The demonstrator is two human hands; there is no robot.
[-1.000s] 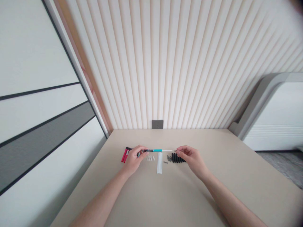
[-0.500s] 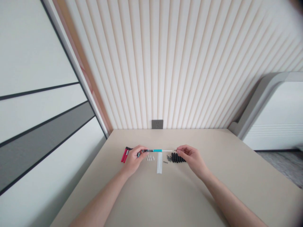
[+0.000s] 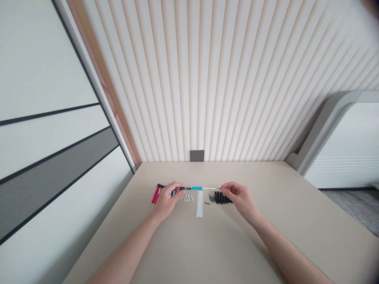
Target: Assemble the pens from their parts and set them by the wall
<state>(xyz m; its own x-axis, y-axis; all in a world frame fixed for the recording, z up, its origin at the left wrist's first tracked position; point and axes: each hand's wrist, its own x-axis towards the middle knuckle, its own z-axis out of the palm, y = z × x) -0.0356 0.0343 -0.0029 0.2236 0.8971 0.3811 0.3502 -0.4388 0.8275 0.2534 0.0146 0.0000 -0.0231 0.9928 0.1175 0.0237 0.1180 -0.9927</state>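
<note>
My left hand point(image 3: 167, 198) is closed around the dark end of a teal and black pen barrel point(image 3: 191, 188), held level above the beige table point(image 3: 207, 244). A thin white refill point(image 3: 210, 188) sticks out of the barrel toward my right hand point(image 3: 238, 197), whose fingertips pinch its far end. Below the pen lie small white caps point(image 3: 188, 198), a bundle of white refill tubes point(image 3: 199, 203), tiny grey tips point(image 3: 211, 198) and a row of black grip sleeves point(image 3: 222, 198).
Red and black pens point(image 3: 156, 193) lie left of my left hand. A grey wall socket point(image 3: 197, 155) sits on the ribbed wall behind the table. A white and grey cabinet point(image 3: 340, 146) stands at the right.
</note>
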